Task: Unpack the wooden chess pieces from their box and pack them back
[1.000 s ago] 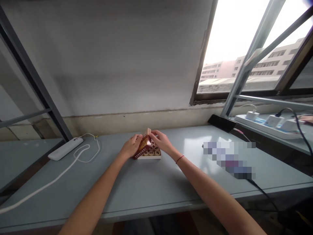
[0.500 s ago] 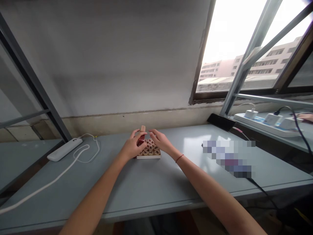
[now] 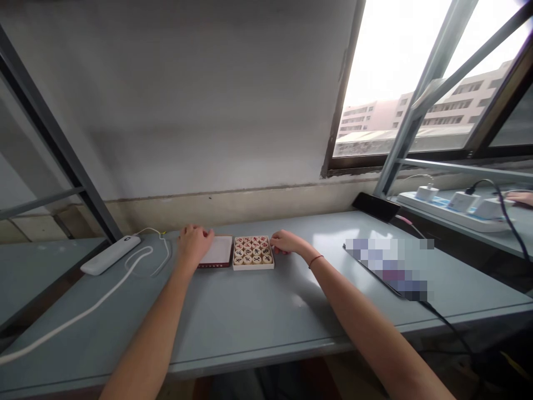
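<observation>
Where the round wooden pieces sit in rows inside the shallow box (image 3: 253, 254), we see dark and red characters on their tops, but too small to read; no brand or label is legible anywhere. Box lies flat on the desk (image 3: 258, 316), approx. centre, near the back wall. Its lid (image 3: 216, 253), red-edged with pale inner face up, lies flat just beside the box on the left, touching or nearly so.

Our left hand (image 3: 194, 243) rests palm-down on the lid's left part, fingers spread and relaxed, gripping nothing. Our right hand (image 3: 288, 242) rests on the desk at the box's right edge, fingers loosely curled, touching the box wall; no grasp visible.

Other items: white power bank (image 3: 110, 253) w/ white cable (image 3: 137, 266) to the left; blurred flat item (image 3: 389, 266) w/ black cable to the right; dark phone (image 3: 376, 206) at the window corner; power strip (image 3: 452, 211) w/ chargers on the adjacent shelf. Nothing obstructs box or lid.
</observation>
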Demonstrator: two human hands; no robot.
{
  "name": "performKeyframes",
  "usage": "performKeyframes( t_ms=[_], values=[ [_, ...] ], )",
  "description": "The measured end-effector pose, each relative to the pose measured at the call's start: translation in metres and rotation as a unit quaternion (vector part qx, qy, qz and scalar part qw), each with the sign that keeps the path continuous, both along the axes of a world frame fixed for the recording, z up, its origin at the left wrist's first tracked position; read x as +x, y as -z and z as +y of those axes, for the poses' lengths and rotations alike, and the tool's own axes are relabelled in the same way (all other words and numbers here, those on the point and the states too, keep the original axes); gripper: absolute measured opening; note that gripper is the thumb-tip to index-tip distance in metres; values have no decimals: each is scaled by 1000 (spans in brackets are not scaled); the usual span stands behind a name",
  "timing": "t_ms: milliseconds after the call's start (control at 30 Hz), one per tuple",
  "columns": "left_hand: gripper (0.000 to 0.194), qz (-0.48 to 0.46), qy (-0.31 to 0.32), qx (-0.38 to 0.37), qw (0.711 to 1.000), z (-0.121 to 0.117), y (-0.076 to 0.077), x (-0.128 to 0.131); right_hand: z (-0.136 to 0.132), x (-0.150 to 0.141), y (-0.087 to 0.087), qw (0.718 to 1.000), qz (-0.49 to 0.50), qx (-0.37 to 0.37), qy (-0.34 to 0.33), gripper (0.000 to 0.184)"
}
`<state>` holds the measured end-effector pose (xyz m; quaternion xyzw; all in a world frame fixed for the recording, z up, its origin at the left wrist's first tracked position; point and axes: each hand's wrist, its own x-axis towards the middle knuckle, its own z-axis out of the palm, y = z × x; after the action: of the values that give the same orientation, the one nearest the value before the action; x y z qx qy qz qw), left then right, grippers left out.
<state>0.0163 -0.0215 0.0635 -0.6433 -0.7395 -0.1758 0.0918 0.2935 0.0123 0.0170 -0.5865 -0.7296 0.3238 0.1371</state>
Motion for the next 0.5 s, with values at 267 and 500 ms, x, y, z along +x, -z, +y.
performKeyframes(
  t_ms=[267, 500],
  values=[
    [37, -50, 144, -173, 973, 4, 28, 20, -4, -8, -1, 996, 83, -45, 9, 21],
    [32, -66, 173, -194, 963, 2, 28, 26, -6, -19, 4, 993, 105, -52, 26, 16]
  ],
)
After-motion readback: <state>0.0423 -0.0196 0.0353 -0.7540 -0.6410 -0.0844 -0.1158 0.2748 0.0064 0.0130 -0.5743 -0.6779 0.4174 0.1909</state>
